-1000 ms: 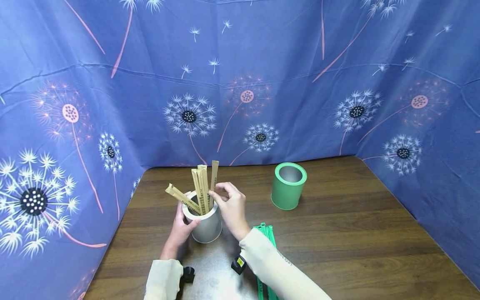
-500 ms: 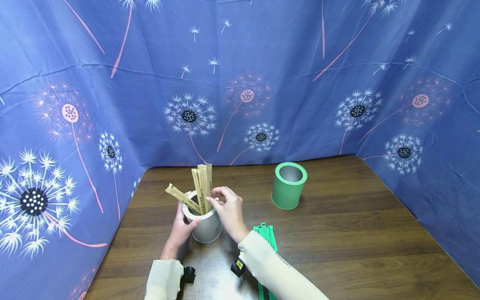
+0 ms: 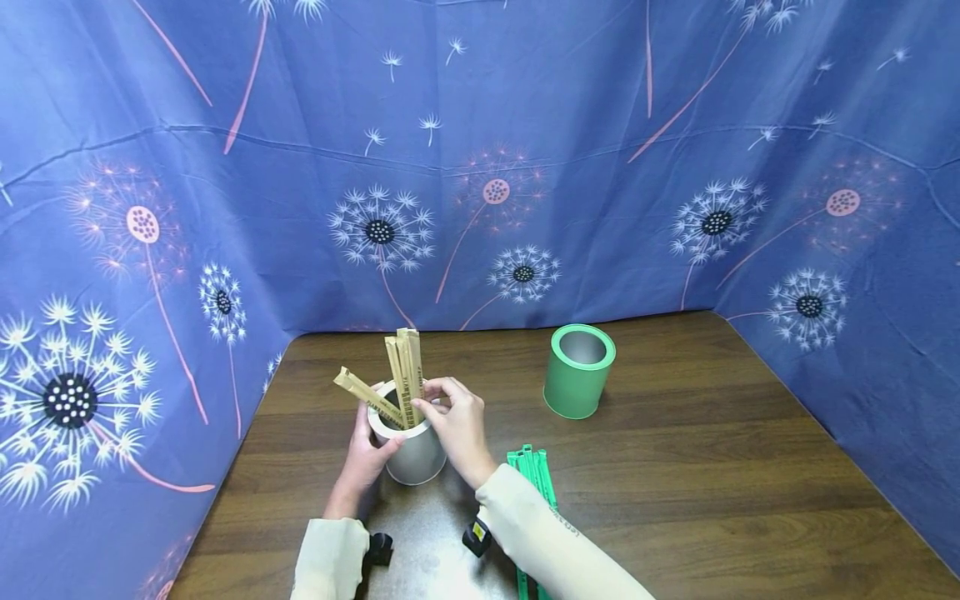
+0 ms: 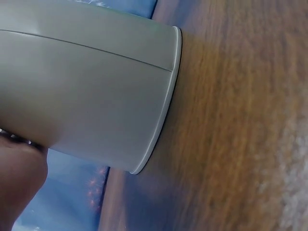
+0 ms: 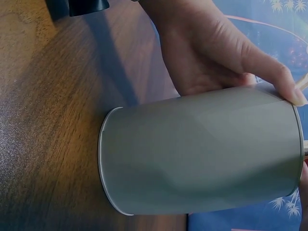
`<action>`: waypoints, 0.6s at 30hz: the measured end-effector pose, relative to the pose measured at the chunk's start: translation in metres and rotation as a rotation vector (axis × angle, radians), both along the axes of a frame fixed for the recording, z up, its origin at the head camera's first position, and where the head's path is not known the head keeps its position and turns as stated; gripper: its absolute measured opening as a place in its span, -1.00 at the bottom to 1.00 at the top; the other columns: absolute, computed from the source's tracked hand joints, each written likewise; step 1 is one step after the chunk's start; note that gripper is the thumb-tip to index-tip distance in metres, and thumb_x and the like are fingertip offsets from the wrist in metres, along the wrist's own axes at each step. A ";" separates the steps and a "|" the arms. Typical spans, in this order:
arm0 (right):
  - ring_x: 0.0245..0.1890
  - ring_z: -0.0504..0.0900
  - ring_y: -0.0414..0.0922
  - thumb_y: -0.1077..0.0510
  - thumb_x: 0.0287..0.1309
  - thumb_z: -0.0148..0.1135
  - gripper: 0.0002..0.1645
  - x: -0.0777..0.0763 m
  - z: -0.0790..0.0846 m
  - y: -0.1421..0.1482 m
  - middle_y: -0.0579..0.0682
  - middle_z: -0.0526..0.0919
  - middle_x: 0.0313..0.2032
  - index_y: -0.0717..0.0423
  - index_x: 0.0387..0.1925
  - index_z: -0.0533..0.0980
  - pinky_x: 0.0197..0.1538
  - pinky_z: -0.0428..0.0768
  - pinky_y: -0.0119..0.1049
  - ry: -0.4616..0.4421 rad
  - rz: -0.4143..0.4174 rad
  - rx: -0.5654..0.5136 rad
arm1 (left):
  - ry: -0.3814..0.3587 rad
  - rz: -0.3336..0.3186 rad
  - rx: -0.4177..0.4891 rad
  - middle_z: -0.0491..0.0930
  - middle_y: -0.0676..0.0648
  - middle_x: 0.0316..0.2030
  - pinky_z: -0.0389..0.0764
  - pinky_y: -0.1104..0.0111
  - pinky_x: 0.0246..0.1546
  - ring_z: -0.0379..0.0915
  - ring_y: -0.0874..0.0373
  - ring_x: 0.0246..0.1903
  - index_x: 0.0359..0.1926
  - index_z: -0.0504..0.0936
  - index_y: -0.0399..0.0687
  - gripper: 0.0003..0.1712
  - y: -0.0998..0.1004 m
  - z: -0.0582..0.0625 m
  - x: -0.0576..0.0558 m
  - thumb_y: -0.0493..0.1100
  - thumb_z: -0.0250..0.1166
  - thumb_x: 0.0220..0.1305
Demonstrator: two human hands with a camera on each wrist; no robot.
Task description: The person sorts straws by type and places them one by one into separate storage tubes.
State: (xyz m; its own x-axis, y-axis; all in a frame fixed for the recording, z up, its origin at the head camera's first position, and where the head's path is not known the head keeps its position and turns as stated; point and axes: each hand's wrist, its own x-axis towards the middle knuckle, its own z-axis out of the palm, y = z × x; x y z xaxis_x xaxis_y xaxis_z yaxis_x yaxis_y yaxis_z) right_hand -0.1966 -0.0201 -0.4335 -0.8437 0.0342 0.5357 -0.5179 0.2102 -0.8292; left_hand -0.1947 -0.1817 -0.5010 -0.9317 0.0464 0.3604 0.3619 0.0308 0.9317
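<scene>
In the head view, my left hand [image 3: 365, 458] grips a grey can [image 3: 417, 458] from its left side, thumb at the rim. Several slim tan stick packets [image 3: 402, 367] with dark print stand in the can, and one tan stick packet [image 3: 360, 387] leans out to the left. My right hand [image 3: 461, 425] is over the right rim, thumb and forefinger pinching the rightmost upright stick packet; its lower end is hidden inside. In the right wrist view, the left thumb [image 5: 288, 89] lies at the rim of the can, which stands upright on the wooden table.
A green can [image 3: 576, 383] with a grey inside stands farther back to the right. Slim green stick packets [image 3: 531, 468] lie on the table [image 3: 712, 467], partly under the right sleeve [image 3: 551, 533]. Blue dandelion-patterned cloth [image 3: 480, 208] walls in the back and sides.
The right hand has moved slightly down and left, bringing its stick packet lower in the grey can and against the upright bunch. The left hand has kept its grip on the can.
</scene>
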 end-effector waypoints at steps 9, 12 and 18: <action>-0.31 0.73 0.01 0.34 -0.06 0.43 -0.76 0.001 0.001 0.000 0.16 0.71 -0.31 0.32 -0.29 0.60 -0.20 0.68 -0.41 0.000 0.003 -0.012 | -0.043 0.009 -0.011 0.25 0.20 0.22 0.28 0.58 0.19 0.27 0.47 0.16 0.43 0.01 -0.17 -0.02 0.001 0.003 0.002 -0.42 0.28 0.01; -0.30 0.72 0.02 0.35 -0.07 0.44 -0.76 0.001 0.001 0.000 0.16 0.71 -0.30 0.33 -0.29 0.59 -0.20 0.67 -0.42 -0.008 0.005 -0.017 | -0.049 0.013 -0.018 0.24 0.18 0.22 0.25 0.58 0.20 0.25 0.47 0.17 0.43 0.01 -0.16 -0.02 0.001 0.004 0.002 -0.42 0.28 0.01; -0.25 0.71 0.04 0.36 -0.07 0.43 -0.74 0.002 0.000 0.003 0.17 0.70 -0.28 0.31 -0.26 0.60 -0.17 0.66 -0.46 -0.020 0.012 -0.053 | -0.042 0.008 -0.018 0.24 -0.14 0.29 0.26 0.64 0.15 0.28 0.39 0.18 0.43 0.00 -0.17 -0.01 0.000 0.004 0.002 -0.42 0.29 0.00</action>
State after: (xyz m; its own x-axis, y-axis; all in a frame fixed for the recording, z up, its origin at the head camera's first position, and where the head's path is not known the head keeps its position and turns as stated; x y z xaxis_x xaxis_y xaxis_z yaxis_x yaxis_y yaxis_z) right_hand -0.1948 -0.0175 -0.4336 -0.8546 0.0525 0.5166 -0.5035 0.1594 -0.8492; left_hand -0.1929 -0.1817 -0.4973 -0.9464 0.0449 0.3200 0.3221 0.0506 0.9454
